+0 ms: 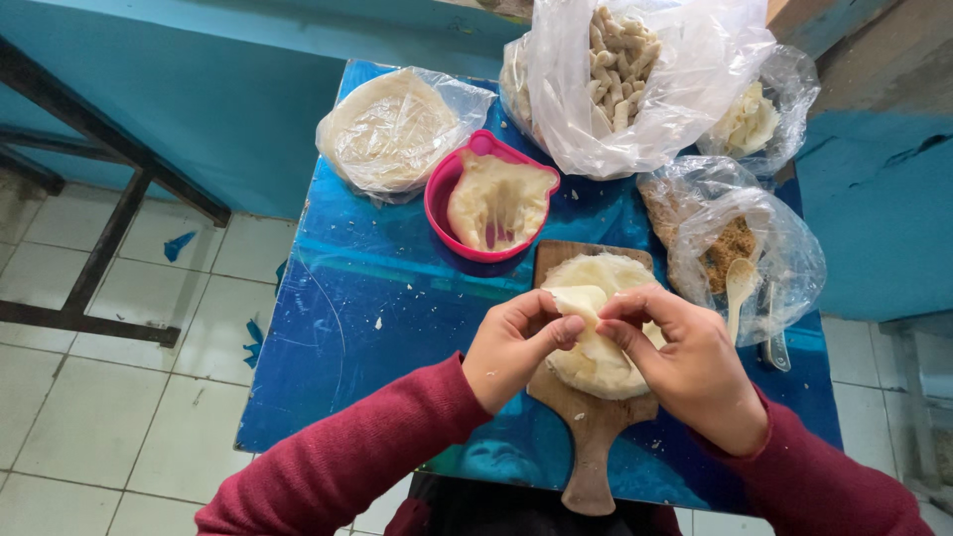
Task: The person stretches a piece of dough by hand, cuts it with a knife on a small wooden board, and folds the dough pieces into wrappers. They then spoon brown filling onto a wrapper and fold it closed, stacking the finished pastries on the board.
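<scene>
A round pale wrapper sheet (586,278) lies on a wooden paddle board (588,447) on a blue table (367,318). My left hand (511,347) and my right hand (690,367) both pinch a folded part of the wrapper (581,303) above the board, thumbs and fingertips closed on the fold. Both arms wear dark red sleeves. What lies inside the fold is hidden.
A pink bowl (442,199) of sticky white paste stands behind the board. A bag of stacked wrappers (392,129) sits at the back left, a bag of finished rolls (625,69) behind, a bag of brown crumbs with a spoon (740,283) right. The floor is tiled.
</scene>
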Available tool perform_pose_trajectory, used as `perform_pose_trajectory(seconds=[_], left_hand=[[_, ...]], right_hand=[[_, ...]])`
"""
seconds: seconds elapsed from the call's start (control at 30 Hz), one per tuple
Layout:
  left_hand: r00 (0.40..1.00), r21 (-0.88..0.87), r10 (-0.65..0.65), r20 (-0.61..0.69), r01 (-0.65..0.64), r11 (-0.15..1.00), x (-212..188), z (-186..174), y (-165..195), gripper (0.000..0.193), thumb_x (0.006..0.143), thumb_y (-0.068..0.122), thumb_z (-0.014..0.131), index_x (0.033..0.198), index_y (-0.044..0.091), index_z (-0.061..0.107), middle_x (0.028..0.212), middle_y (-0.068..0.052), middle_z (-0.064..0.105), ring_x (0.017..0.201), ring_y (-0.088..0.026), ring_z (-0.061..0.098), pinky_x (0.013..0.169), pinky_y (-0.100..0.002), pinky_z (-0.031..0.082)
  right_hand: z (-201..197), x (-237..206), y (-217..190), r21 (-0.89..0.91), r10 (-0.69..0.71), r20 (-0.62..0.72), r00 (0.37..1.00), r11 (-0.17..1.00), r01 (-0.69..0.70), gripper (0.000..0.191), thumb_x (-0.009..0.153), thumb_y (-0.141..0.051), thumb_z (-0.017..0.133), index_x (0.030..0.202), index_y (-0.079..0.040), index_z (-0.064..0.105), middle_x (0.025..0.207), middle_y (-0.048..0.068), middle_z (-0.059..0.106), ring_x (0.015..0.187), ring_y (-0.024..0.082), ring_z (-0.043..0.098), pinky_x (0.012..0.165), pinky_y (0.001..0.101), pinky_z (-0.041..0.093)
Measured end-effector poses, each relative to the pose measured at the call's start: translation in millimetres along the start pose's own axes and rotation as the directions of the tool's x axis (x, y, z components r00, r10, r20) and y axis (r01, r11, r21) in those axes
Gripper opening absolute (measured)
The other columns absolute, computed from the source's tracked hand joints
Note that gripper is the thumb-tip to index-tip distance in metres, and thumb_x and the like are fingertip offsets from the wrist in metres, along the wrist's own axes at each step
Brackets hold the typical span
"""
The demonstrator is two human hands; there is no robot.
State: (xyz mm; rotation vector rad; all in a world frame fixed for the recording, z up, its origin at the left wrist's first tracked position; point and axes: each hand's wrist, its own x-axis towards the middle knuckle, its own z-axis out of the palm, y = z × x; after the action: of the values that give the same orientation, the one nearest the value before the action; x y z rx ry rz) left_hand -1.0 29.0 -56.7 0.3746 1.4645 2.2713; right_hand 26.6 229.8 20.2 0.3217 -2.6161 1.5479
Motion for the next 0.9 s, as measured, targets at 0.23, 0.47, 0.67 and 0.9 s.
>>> perform_pose_trajectory(seconds=[0.23,0.47,0.67,0.9], left_hand=[[0.999,-0.036,-0.004,-0.033,0.003,0.999,1,-2,-9,0.014,0.099,0.010,0.068,0.108,-0.001,0.069,0.096,-0.004,0.074,0.090,-0.010,0.071,0.082,-0.027,0.059],[0.993,0.098,0.083,-0.087,-0.075,0.992,-4,4,-3,0.010,0.101,0.009,0.068,0.103,-0.001,0.068,0.092,-0.004,0.073,0.085,-0.008,0.068,0.079,-0.024,0.058],[0.971,0.398,0.216,-0.100,-0.160,0.903,-8,12,5,0.011,0.097,0.007,0.073,0.101,-0.002,0.067,0.088,-0.004,0.073,0.081,-0.007,0.066,0.071,-0.023,0.056],[0.979,0.354,0.201,-0.022,-0.180,0.918,-13,13,16,0.017,0.097,0.013,0.073,0.103,0.002,0.062,0.094,-0.002,0.070,0.087,-0.007,0.068,0.076,-0.024,0.057]], right_hand=[[1,1,-16,-0.109,-0.049,-0.007,0.999,0.993,0.048,0.018,0.089,-0.012,0.074,0.105,-0.003,0.075,0.098,0.007,0.079,0.087,0.013,0.075,0.074,0.0264,0.057],[4,-3,-12,-0.138,-0.002,0.033,0.999,0.990,0.006,0.024,0.086,-0.018,0.075,0.105,-0.003,0.076,0.098,0.008,0.079,0.084,0.013,0.076,0.072,0.0269,0.058],[-1,4,18,0.139,0.222,0.178,0.959,0.959,-0.247,0.020,0.089,-0.015,0.072,0.102,0.000,0.077,0.090,0.004,0.078,0.083,0.010,0.069,0.075,0.0264,0.056],[-2,11,29,0.358,0.312,0.307,0.899,0.837,-0.413,0.019,0.090,-0.012,0.073,0.101,0.003,0.076,0.093,0.004,0.074,0.086,0.008,0.066,0.076,0.0253,0.054]])
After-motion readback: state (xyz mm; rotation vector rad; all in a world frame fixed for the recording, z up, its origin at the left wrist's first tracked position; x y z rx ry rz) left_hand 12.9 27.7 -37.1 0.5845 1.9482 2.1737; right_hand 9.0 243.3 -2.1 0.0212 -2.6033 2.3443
